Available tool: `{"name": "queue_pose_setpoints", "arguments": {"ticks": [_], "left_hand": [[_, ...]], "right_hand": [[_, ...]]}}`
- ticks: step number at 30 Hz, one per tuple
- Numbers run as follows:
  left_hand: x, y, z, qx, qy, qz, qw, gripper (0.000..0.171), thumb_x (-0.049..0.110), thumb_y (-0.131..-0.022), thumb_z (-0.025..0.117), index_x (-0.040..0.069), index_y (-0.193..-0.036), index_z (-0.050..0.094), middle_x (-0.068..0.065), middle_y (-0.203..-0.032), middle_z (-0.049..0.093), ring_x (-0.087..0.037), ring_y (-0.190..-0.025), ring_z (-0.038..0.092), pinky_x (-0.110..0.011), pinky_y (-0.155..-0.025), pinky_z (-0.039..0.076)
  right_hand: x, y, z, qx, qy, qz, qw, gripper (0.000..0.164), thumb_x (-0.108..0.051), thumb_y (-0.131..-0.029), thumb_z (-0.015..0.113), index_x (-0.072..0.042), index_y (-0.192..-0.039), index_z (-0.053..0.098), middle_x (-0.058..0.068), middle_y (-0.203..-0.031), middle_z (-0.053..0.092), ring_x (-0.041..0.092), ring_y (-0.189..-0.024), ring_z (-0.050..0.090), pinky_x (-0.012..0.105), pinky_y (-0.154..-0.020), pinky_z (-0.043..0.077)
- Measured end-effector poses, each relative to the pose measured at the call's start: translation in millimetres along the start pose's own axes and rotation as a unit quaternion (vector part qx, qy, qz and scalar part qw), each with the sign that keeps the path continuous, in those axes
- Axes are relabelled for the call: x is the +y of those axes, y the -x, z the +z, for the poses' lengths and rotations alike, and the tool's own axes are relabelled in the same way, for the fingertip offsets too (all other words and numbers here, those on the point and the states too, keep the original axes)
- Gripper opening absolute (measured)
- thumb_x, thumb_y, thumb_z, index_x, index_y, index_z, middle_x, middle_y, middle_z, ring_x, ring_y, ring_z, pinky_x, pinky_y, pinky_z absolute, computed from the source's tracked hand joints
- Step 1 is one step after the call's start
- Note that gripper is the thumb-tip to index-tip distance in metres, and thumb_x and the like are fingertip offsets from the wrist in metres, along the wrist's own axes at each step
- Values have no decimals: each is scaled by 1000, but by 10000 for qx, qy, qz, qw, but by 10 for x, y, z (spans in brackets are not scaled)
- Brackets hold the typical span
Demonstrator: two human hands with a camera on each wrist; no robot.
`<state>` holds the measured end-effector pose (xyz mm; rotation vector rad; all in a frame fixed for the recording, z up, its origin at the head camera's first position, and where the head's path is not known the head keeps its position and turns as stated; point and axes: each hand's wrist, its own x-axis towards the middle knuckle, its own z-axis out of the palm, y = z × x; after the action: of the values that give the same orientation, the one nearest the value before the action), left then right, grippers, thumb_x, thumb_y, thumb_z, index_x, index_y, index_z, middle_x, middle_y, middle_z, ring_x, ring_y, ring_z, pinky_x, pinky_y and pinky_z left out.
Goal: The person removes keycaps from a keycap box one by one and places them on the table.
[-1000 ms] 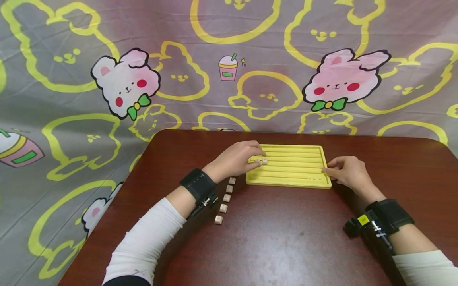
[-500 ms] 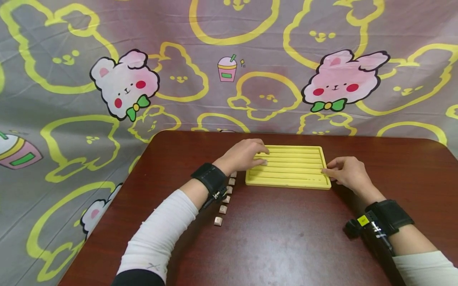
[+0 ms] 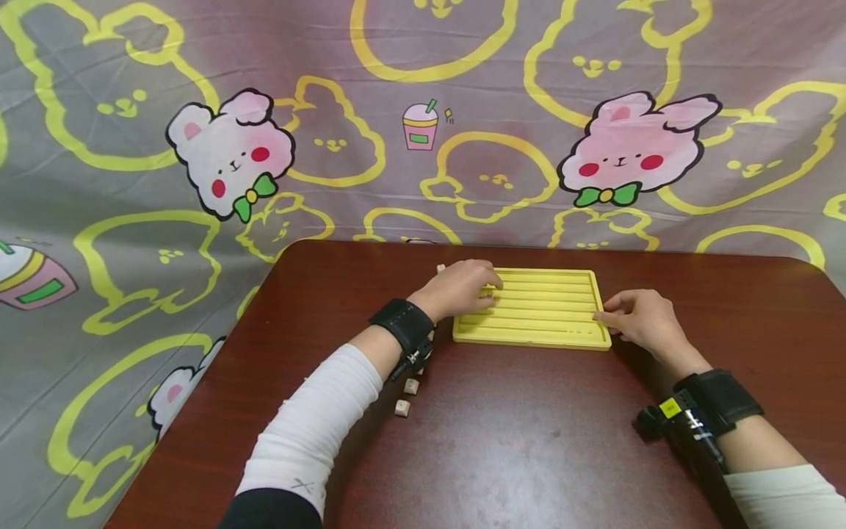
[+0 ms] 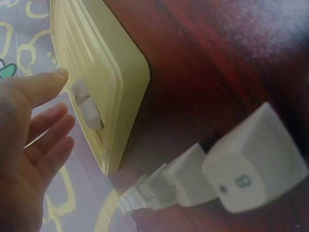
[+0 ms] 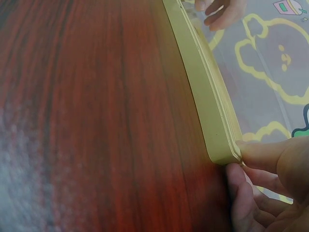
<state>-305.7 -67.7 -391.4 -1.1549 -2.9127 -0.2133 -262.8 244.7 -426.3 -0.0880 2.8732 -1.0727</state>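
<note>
A yellow ridged tray (image 3: 548,297) lies on the table, its long grooves running left to right. Over its left end is my left hand (image 3: 456,288), fingers loosely bent and holding nothing. Two white keycaps (image 4: 89,113) sit side by side in a groove close to that hand, seen in the left wrist view; the hand hides them in the head view. My right hand (image 3: 640,316) pinches the tray's right edge between thumb and fingers, as the right wrist view also shows at the tray's corner (image 5: 224,152).
Left of the tray, a row of loose keycaps (image 3: 402,408) runs front to back, partly hidden under my left wrist. The nearest keycap (image 4: 256,164) bears a printed B. A cartoon-print cloth (image 3: 330,147) hangs behind the brown table (image 3: 529,441).
My left hand has shifted a little to the right over the tray and its fingers have come away from the keycaps. The right hand keeps its grip, and the tray stays in place.
</note>
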Motion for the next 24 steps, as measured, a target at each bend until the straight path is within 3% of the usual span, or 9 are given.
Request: {"name": "queue_pose_setpoints", "arguments": {"ticks": [16,24], "left_hand": [[-17,-47,69,-40,16,-47,10000,23,14,-94,64,13,-114,74,-2,-115,70,-16,-109,64,-28,-94,52],[-28,-56,84,37,14,98,9999,17,8,-92,64,13,-101,77,0,-102,71,-13,-95,63,-27,-84,52]], "right_hand": [[14,-16,-8,8,-16,-37,10000,35,-27,-89,73,3,-107,69,16,-88,74,14,-69,67,24,-58,56],[20,-24,-7,98,35,-84,9999,36,-26,-88,74,4,-107,69,18,-89,74,13,-67,67,23,-57,56]]}}
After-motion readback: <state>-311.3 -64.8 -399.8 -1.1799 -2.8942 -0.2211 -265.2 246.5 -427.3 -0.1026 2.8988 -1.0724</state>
